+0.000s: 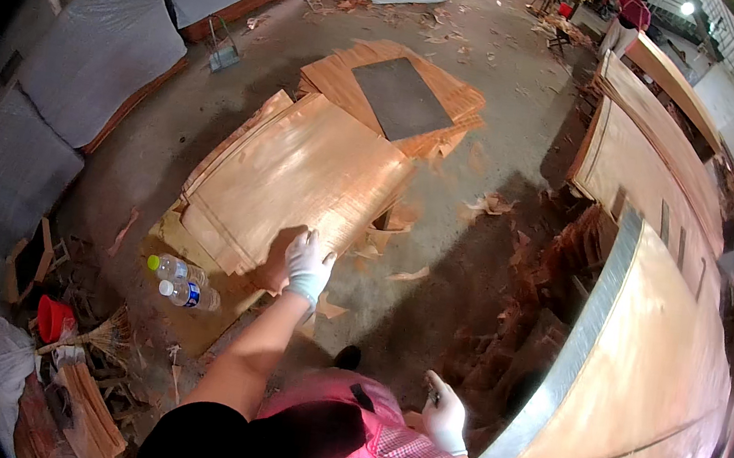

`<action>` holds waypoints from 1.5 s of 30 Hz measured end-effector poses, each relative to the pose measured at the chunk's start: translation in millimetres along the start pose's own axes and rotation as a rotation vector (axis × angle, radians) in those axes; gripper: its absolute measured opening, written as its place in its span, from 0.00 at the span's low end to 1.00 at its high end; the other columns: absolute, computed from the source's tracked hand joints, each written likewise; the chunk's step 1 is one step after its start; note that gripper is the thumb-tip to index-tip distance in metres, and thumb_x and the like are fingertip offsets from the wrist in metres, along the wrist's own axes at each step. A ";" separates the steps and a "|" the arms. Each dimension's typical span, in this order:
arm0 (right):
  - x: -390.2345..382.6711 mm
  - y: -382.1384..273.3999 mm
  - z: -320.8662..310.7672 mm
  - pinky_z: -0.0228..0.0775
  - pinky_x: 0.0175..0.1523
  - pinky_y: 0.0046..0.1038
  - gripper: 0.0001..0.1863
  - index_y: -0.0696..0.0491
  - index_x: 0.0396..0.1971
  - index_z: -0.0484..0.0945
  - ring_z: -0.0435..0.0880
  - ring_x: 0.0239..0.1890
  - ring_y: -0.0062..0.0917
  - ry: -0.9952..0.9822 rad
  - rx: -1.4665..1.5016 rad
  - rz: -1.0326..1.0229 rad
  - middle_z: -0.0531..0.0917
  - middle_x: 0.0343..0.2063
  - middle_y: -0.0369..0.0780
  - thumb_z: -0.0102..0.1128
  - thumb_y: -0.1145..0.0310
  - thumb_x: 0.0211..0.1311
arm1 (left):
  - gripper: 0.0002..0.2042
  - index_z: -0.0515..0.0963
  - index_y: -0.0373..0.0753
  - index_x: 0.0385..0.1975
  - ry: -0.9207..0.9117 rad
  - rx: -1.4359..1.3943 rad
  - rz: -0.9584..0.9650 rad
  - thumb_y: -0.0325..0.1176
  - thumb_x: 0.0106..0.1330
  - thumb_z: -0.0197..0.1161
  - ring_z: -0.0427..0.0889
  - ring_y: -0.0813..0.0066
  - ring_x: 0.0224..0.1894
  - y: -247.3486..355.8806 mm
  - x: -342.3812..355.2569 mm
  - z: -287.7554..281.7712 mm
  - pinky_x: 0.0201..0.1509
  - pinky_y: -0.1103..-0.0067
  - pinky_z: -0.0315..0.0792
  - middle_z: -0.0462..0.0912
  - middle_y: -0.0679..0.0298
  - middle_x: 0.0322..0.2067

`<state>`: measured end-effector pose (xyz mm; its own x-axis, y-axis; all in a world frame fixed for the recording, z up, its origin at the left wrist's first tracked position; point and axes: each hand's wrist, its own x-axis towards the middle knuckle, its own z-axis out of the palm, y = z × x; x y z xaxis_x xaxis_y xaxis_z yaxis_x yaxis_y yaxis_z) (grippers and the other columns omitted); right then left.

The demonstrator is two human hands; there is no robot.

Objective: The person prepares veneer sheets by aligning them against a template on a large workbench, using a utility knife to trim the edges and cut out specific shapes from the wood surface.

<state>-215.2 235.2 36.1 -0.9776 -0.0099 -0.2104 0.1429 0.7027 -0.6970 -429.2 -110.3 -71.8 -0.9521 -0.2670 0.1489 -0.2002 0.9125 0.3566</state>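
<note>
A low stack of thin tan wood veneer sheets (301, 165) lies in front of me, slightly left of centre. My left hand (308, 263), in a white glove, reaches to the stack's near right edge. Its fingers are bent and closed at the top sheet's edge; their undersides are hidden. My right hand (446, 416), also gloved in white, hangs by my right side, away from the stack. Its fingers curl inward, with a dark patch at the fingertips; what they hold, if anything, I cannot make out.
Behind the stack, a dark rectangular board (401, 97) rests on fanned-out veneer (337, 72). Two plastic bottles (191, 295) stand at near left, beyond a red bucket (54, 319). A long pale panel with a metal edge (598, 343) runs along my right. A person (631, 18) is far right.
</note>
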 end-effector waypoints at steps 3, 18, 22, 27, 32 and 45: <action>-29.8 9.7 -5.9 0.76 0.53 0.35 0.29 0.47 0.57 0.78 0.84 0.48 0.41 0.094 0.017 0.055 0.83 0.47 0.46 0.55 0.81 0.53 | 0.43 0.65 0.35 0.65 -0.009 0.052 -0.020 0.53 0.52 0.73 0.64 0.51 0.67 11.7 7.5 12.5 0.70 0.60 0.58 0.65 0.47 0.65; -106.4 -5.6 32.2 0.77 0.51 0.34 0.24 0.49 0.56 0.79 0.85 0.46 0.41 0.158 -0.050 0.251 0.84 0.47 0.46 0.57 0.77 0.58 | 0.56 0.56 0.32 0.70 0.000 0.084 0.030 0.60 0.45 0.76 0.56 0.49 0.72 53.2 90.7 54.4 0.75 0.57 0.48 0.59 0.48 0.69; -84.2 -30.3 25.8 0.76 0.50 0.35 0.24 0.48 0.56 0.79 0.84 0.45 0.42 0.116 -0.036 0.221 0.84 0.45 0.46 0.58 0.77 0.58 | 0.57 0.56 0.34 0.70 -0.057 0.135 0.034 0.60 0.43 0.77 0.55 0.51 0.72 56.5 105.4 43.1 0.75 0.57 0.48 0.59 0.49 0.69; -56.4 -51.6 18.4 0.75 0.54 0.34 0.26 0.51 0.55 0.79 0.83 0.49 0.42 0.101 -0.022 0.214 0.84 0.47 0.48 0.52 0.82 0.55 | 0.44 0.71 0.39 0.62 0.006 0.150 0.066 0.54 0.45 0.77 0.58 0.52 0.71 46.2 116.4 40.8 0.74 0.58 0.49 0.64 0.52 0.67; -46.9 -49.9 19.8 0.75 0.53 0.33 0.25 0.51 0.55 0.79 0.83 0.49 0.41 0.093 -0.018 0.185 0.84 0.47 0.47 0.53 0.82 0.56 | 0.06 0.86 0.44 0.20 0.069 -0.019 0.411 0.38 0.46 0.72 0.66 0.52 0.63 30.1 117.9 50.2 0.71 0.56 0.54 0.79 0.56 0.50; -57.6 -29.6 26.8 0.77 0.51 0.33 0.28 0.45 0.59 0.77 0.84 0.46 0.39 0.156 0.031 0.237 0.83 0.47 0.44 0.57 0.78 0.56 | 0.15 0.78 0.39 0.47 -0.166 -0.216 0.101 0.35 0.62 0.60 0.82 0.47 0.44 26.3 127.2 26.6 0.48 0.60 0.75 0.84 0.50 0.40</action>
<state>-158.9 195.9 50.4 -0.9281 0.2630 -0.2637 0.3724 0.6504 -0.6621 -561.7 -112.0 -68.0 -0.9931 -0.1076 0.0474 -0.0653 0.8399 0.5387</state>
